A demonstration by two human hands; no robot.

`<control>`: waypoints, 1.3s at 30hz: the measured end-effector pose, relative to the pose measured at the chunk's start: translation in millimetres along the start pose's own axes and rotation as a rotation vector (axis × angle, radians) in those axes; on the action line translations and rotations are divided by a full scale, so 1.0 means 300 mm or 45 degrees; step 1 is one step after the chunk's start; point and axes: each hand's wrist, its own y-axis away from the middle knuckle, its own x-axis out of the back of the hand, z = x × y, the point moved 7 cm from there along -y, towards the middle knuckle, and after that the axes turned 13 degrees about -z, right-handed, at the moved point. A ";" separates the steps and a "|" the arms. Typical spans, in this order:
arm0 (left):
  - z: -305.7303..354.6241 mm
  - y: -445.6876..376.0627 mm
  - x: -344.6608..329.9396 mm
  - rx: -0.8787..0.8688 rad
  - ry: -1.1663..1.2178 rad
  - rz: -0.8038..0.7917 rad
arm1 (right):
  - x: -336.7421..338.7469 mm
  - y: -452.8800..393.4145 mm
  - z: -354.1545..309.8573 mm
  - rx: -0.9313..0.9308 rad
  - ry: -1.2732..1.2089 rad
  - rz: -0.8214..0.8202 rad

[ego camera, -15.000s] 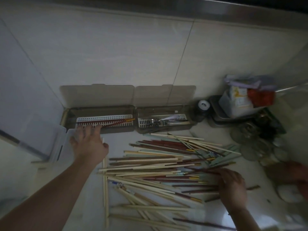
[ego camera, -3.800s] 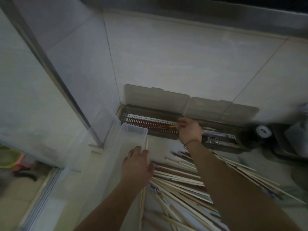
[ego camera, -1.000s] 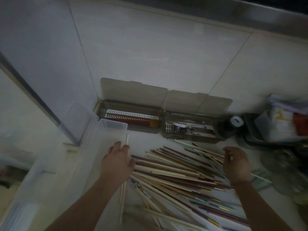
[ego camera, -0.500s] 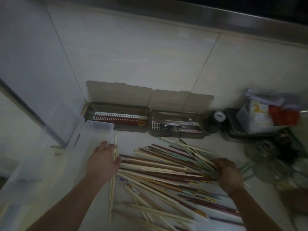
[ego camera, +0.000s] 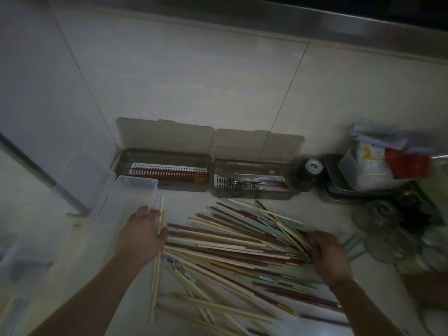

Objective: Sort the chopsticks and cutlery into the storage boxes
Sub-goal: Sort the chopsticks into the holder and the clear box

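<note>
A loose pile of chopsticks (ego camera: 230, 246), pale wood, dark red and pale green, covers the counter in front of me. My right hand (ego camera: 327, 253) is at the pile's right end, its fingers curled round the tips of a few chopsticks. My left hand (ego camera: 143, 236) lies flat with straight fingers on a pair of pale chopsticks (ego camera: 155, 282) beside the clear bin (ego camera: 135, 183). Against the wall stand two open storage boxes. The left box (ego camera: 164, 155) holds red chopsticks (ego camera: 169, 174) and the right box (ego camera: 252, 195) holds metal cutlery (ego camera: 242, 183).
A dark jar with a white lid (ego camera: 312, 167) stands right of the boxes. Beyond it is a metal tray (ego camera: 337, 190) carrying a plastic tub of packets (ego camera: 371, 170). Glass dishes (ego camera: 388, 238) crowd the right edge. The tiled wall rises close behind the boxes.
My right hand has left the left storage box, come back to the pile's right end and closed on some chopstick tips. My left hand has stayed on the pale pair.
</note>
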 end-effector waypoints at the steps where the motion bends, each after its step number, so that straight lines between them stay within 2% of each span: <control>1: 0.001 0.000 0.000 0.002 0.001 -0.003 | 0.011 -0.017 0.023 -0.037 -0.020 0.010; 3: 0.001 0.001 0.001 0.003 0.000 -0.012 | 0.022 -0.055 0.073 -0.141 0.038 -0.071; 6: 0.005 -0.001 0.002 -0.013 -0.016 -0.023 | -0.002 -0.092 0.120 -0.251 0.259 -0.347; 11: 0.007 0.004 0.006 0.000 -0.018 -0.027 | 0.016 -0.101 0.118 -0.353 0.269 -0.346; 13: 0.009 0.006 0.010 0.001 -0.011 -0.022 | 0.033 -0.091 0.125 -0.363 0.215 -0.256; 15: 0.010 0.006 0.012 -0.001 -0.002 -0.017 | 0.053 -0.078 0.155 -0.383 0.096 -0.159; 19: 0.011 0.003 0.010 -0.010 -0.002 -0.021 | 0.081 -0.083 0.213 -0.373 -0.190 -0.121; 22: 0.007 0.003 0.008 -0.010 0.005 -0.025 | 0.141 -0.088 0.217 -0.287 -0.373 0.037; 26: 0.004 -0.001 0.003 -0.016 0.011 -0.020 | 0.269 -0.091 0.217 -0.298 -0.673 0.278; 33: -0.007 -0.005 -0.001 0.012 0.008 -0.021 | 0.450 -0.095 0.035 -0.189 -1.383 0.592; 35: -0.007 -0.005 0.001 0.010 0.020 -0.019 | 0.405 -0.123 -0.071 -0.167 -1.500 0.568; 39: -0.006 -0.001 0.000 -0.011 0.010 -0.003 | 0.178 -0.188 -0.308 -0.194 -1.866 0.390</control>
